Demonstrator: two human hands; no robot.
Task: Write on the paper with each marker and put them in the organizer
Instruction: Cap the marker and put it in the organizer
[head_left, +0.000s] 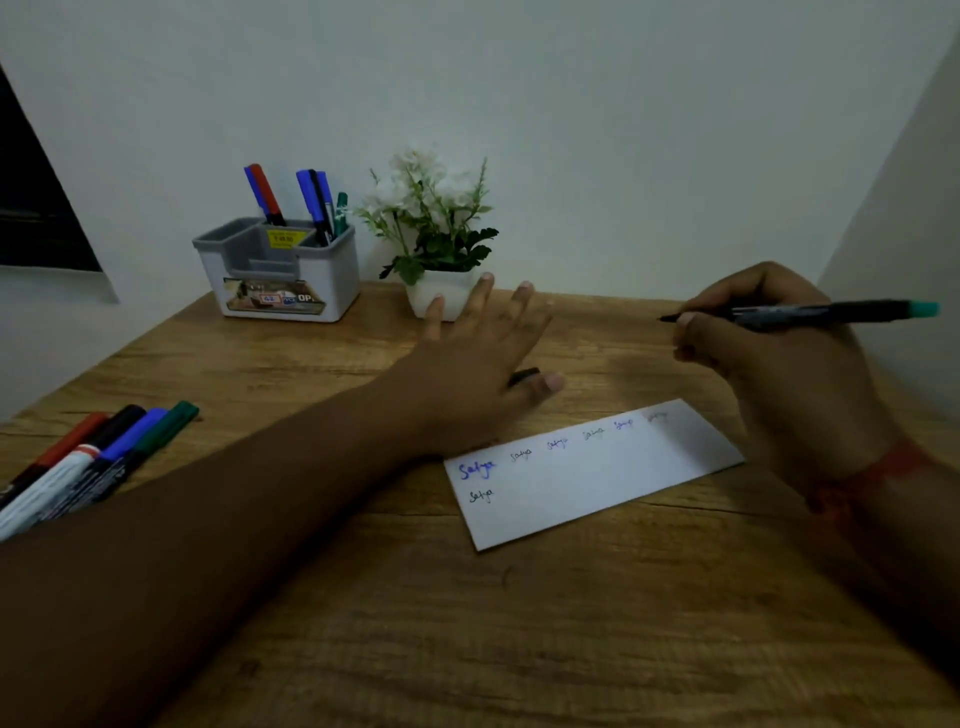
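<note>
A white strip of paper (597, 483) lies on the wooden desk, with several small handwritten words on it. My right hand (779, 364) grips an uncapped black marker with a teal end (831, 313), held level above the desk with its tip pointing left. My left hand (483, 358) is spread flat, fingers apart, just beyond the paper. A small dark cap (524, 375) lies under it beside the thumb. The grey-and-white organizer (332, 280) stands at the back left with several markers (311, 202) upright in it. Several loose markers (98, 452) lie at the left edge.
A small white pot with an artificial plant (436, 244) stands at the back, right of the organizer and just beyond my left fingertips. A pale wall closes the back and right sides. A dark window is at far left.
</note>
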